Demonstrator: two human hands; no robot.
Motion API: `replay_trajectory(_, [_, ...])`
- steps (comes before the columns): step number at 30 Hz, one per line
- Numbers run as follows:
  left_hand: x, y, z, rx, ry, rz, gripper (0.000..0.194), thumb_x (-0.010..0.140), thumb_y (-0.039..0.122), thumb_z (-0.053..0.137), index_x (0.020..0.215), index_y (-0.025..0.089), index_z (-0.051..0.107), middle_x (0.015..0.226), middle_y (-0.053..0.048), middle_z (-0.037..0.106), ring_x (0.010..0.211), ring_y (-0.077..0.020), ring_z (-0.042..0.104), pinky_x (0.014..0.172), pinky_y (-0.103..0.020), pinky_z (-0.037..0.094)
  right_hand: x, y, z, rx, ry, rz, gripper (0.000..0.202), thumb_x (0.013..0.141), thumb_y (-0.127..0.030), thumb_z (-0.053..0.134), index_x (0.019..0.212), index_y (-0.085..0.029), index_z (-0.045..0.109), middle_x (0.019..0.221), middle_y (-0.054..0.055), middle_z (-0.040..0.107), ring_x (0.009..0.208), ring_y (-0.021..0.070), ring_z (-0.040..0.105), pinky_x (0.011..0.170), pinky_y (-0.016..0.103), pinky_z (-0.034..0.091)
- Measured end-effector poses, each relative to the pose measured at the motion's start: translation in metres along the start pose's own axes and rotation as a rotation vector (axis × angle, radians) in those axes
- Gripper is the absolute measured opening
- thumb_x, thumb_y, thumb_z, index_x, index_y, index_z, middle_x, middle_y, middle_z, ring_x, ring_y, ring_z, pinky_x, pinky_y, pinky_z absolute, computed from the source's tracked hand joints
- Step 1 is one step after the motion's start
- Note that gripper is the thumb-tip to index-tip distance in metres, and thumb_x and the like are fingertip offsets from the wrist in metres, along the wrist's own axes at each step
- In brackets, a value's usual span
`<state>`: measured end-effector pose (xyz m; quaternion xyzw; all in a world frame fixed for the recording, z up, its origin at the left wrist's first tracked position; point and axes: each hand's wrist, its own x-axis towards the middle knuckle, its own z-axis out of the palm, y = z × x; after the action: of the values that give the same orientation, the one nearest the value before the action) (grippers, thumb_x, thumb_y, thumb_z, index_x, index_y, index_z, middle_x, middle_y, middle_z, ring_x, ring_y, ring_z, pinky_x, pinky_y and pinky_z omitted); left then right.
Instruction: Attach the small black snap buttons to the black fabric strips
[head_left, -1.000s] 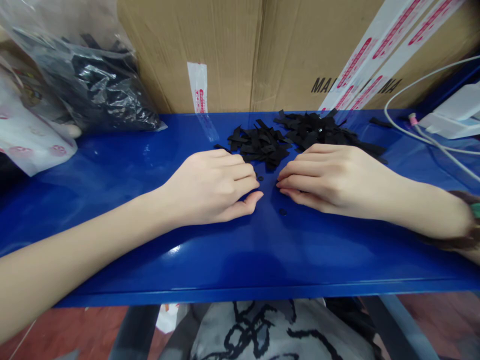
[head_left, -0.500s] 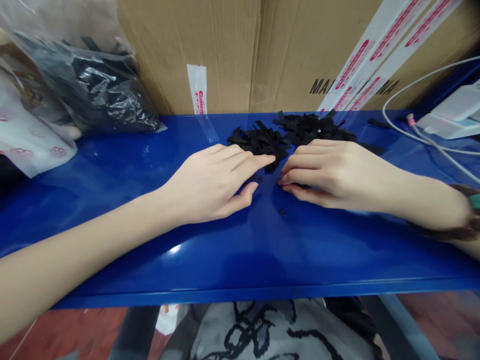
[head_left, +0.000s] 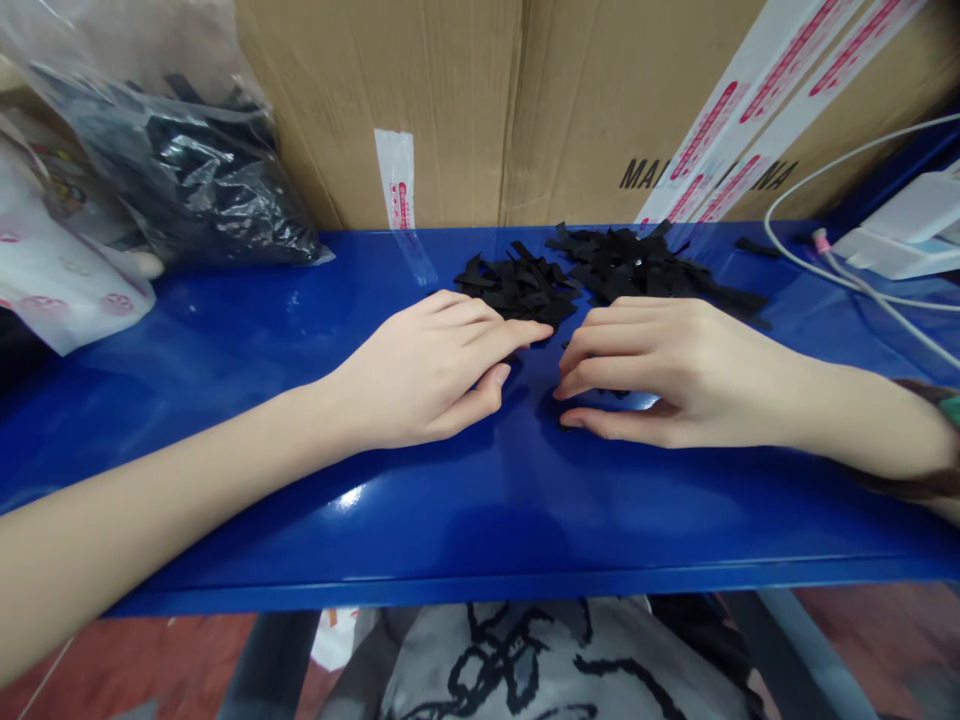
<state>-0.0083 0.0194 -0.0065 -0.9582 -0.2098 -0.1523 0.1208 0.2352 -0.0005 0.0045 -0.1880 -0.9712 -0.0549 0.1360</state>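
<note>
Two piles of short black fabric-like strips lie on the blue tabletop (head_left: 450, 520), a smaller left pile (head_left: 521, 283) and a larger right pile (head_left: 630, 258). My left hand (head_left: 431, 370) rests palm down before the left pile, index finger stretched to its front edge, thumb apart. Just right of it, my right hand (head_left: 660, 370) arches over the table with curved fingers, thumb and index tips apart. A small black bit shows at my right thumb tip. Dark pieces are partly visible beneath the right fingers; most of what lies under both palms is hidden.
A large cardboard box (head_left: 450, 100) stands behind the piles. At the left are a clear plastic bag (head_left: 217, 170) of black material and a white printed bag (head_left: 67, 270). White cables (head_left: 795, 255) and a white plug block (head_left: 900, 235) lie at the right.
My right hand has shifted slightly toward me, and its thumb has moved away from the fingers onto the small black bit. My left hand has barely moved.
</note>
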Motion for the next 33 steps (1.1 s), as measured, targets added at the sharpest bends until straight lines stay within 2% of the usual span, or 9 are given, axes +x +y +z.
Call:
replay_trajectory(4, [0.0,0.001,0.001,0.005,0.001,0.007,0.04,0.096,0.023,0.032,0.128,0.011,0.054,0.112,-0.007,0.07,0.104,-0.0204,0.062,0.1,-0.036,0.04,0.0,0.003,0.0,0.023,-0.034,0.079,0.025,0.095,-0.037,0.048,0.095,-0.02,0.067,0.094,0.006,0.064,0.086,0.0181,0.055,0.078,0.034,0.042])
replay_trajectory(7, [0.0,0.0,0.002,-0.051,0.044,-0.077,0.039,0.096,0.023,0.033,0.126,0.011,0.054,0.107,-0.006,0.071,0.102,-0.0203,0.063,0.1,-0.038,0.041,0.004,0.005,0.006,-0.043,-0.027,0.127,0.03,0.096,-0.041,0.045,0.095,-0.019,0.065,0.096,0.008,0.059,0.088,0.0201,0.052,0.08,0.036,0.039])
replay_trajectory(10, [0.0,0.0,0.0,-0.163,0.156,-0.201,0.037,0.095,0.022,0.034,0.126,0.013,0.053,0.114,-0.006,0.068,0.106,-0.02,0.061,0.098,-0.038,0.043,0.015,0.007,0.016,-0.169,-0.007,0.106,0.033,0.097,-0.041,0.04,0.09,-0.017,0.062,0.094,0.009,0.058,0.088,0.0216,0.05,0.077,0.037,0.037])
replay_trajectory(13, [-0.001,0.001,-0.005,-0.218,0.264,-0.275,0.036,0.095,0.021,0.036,0.127,0.011,0.05,0.121,-0.008,0.063,0.11,-0.02,0.057,0.097,-0.036,0.043,0.032,0.011,0.021,-0.31,0.016,0.105,0.031,0.097,-0.037,0.04,0.094,-0.015,0.061,0.095,0.012,0.06,0.09,0.0239,0.051,0.075,0.037,0.036])
replay_trajectory(18, [0.0,0.004,-0.01,-0.168,0.298,-0.242,0.034,0.095,0.02,0.039,0.125,0.011,0.051,0.124,-0.01,0.06,0.114,-0.0211,0.054,0.1,-0.038,0.042,0.044,0.017,-0.005,-0.292,0.067,0.211,0.025,0.095,-0.035,0.045,0.083,-0.019,0.061,0.088,0.007,0.061,0.085,0.0229,0.053,0.074,0.038,0.034])
replay_trajectory(21, [0.001,0.002,-0.006,-0.152,0.255,-0.238,0.03,0.095,0.025,0.04,0.119,0.014,0.055,0.128,-0.01,0.058,0.118,-0.0227,0.053,0.103,-0.042,0.041,0.03,0.02,-0.018,-0.206,0.084,0.232,0.023,0.094,-0.037,0.047,0.085,-0.021,0.062,0.081,0.004,0.063,0.081,0.0211,0.054,0.075,0.039,0.034])
replay_trajectory(24, [0.001,-0.001,0.003,-0.143,0.157,-0.286,0.03,0.097,0.031,0.039,0.112,0.017,0.06,0.135,-0.009,0.055,0.123,-0.0243,0.05,0.106,-0.045,0.038,0.011,0.024,-0.015,-0.168,0.071,0.216,0.026,0.096,-0.037,0.044,0.087,-0.021,0.063,0.084,0.004,0.065,0.082,0.021,0.055,0.076,0.04,0.035])
replay_trajectory(29, [0.0,-0.009,0.015,-0.167,-0.015,-0.429,0.045,0.098,0.044,0.037,0.135,0.023,0.051,0.15,-0.009,0.041,0.14,-0.0291,0.032,0.112,-0.052,0.029,-0.003,0.034,0.002,-0.043,0.004,0.162,0.025,0.095,-0.037,0.047,0.1,-0.022,0.066,0.103,0.005,0.066,0.094,0.0206,0.058,0.086,0.039,0.039])
replay_trajectory(33, [0.0,-0.011,0.017,-0.225,-0.102,-0.429,0.047,0.099,0.048,0.032,0.131,0.023,0.057,0.143,-0.008,0.051,0.138,-0.0269,0.038,0.114,-0.051,0.028,-0.004,0.04,0.004,0.067,-0.009,0.159,0.024,0.092,-0.039,0.052,0.1,-0.023,0.068,0.108,0.004,0.064,0.1,0.0188,0.059,0.093,0.037,0.04])
